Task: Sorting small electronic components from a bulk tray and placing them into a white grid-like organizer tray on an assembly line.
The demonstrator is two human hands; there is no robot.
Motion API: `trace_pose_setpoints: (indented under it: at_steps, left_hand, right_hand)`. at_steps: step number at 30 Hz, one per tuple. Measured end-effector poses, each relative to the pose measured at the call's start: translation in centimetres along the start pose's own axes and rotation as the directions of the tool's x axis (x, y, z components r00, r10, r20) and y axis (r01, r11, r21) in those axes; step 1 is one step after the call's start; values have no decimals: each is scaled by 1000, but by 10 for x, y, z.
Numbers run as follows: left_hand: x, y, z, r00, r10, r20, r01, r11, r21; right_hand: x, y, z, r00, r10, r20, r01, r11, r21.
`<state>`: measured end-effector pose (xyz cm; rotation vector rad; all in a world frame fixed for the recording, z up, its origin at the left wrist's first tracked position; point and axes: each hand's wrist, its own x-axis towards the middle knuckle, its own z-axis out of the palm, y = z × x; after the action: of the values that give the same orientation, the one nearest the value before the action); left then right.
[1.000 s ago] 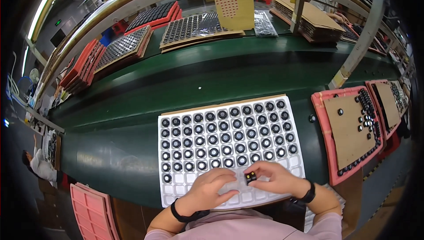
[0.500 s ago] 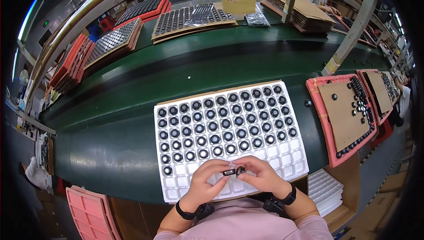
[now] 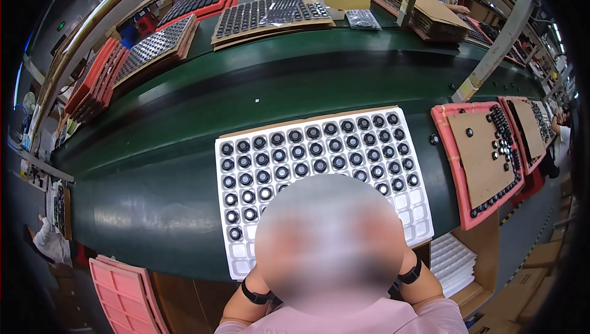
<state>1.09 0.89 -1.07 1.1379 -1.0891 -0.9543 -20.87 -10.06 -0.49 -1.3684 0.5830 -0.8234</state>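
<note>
A round blurred patch covers most of both my hands, so neither set of fingers can be made out. My left hand (image 3: 281, 242) and my right hand (image 3: 382, 235) are over the near part of a white moulded tray (image 3: 239, 251), with a black band on each wrist. Small round black parts (image 3: 263, 176) with shiny tops fill the tray's far rows and left side. Bare pockets show at its near left corner and along the right near edge. Anything between my hands is hidden in the blur.
The tray lies on a green belt (image 3: 153, 211). At the right, a pink foam tray (image 3: 452, 168) bears cardboard and loose black parts; a metal post (image 3: 491, 45) rises behind it. Filled trays (image 3: 264, 20) line the far side. White trays (image 3: 452, 263) are stacked below right.
Half a second ago my fingertips held two small black parts close together above the tray; now a blur hides them. The view has shifted slightly, and the tray appears a little nearer.
</note>
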Motion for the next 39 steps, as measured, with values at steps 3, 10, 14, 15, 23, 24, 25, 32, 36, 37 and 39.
trace_pose_setpoints:
  at_steps: [3,10,14,15,23,24,25,32,36,37,39]
  left_hand:
    - [3,4,4,1000,21,-11,-21,1000,-22]
    - [6,13,6,994,89,68,-99,982,163]
    - [6,14,8,987,129,94,-144,973,179]
    - [5,14,9,985,143,100,-159,971,178]
    - [4,14,13,986,137,98,-154,969,195]
    - [5,15,14,986,135,98,-152,969,194]
    - [7,16,14,983,162,91,-178,963,203]
    - [10,18,16,968,247,45,-251,951,182]
    - [7,13,14,964,263,19,-262,945,197]
    - [6,12,14,965,262,13,-260,947,189]
    - [4,11,14,966,260,1,-256,951,174]
  right_hand:
    - [6,-4,9,998,-13,57,13,1000,2]
    - [20,-17,18,963,-168,211,212,955,-206]
    - [19,-15,20,952,-213,219,265,933,-243]
    - [18,-14,20,955,-215,207,263,932,-247]
    - [13,-12,18,946,-235,223,288,926,-246]
    - [13,-12,17,947,-233,222,285,926,-246]
    - [12,-13,16,946,-232,225,286,926,-248]
    - [13,-13,16,938,-268,218,318,917,-241]
    - [13,-8,16,941,-278,194,321,916,-242]
    - [13,-8,17,936,-289,199,333,910,-247]
    - [14,-8,19,927,-311,209,359,898,-256]
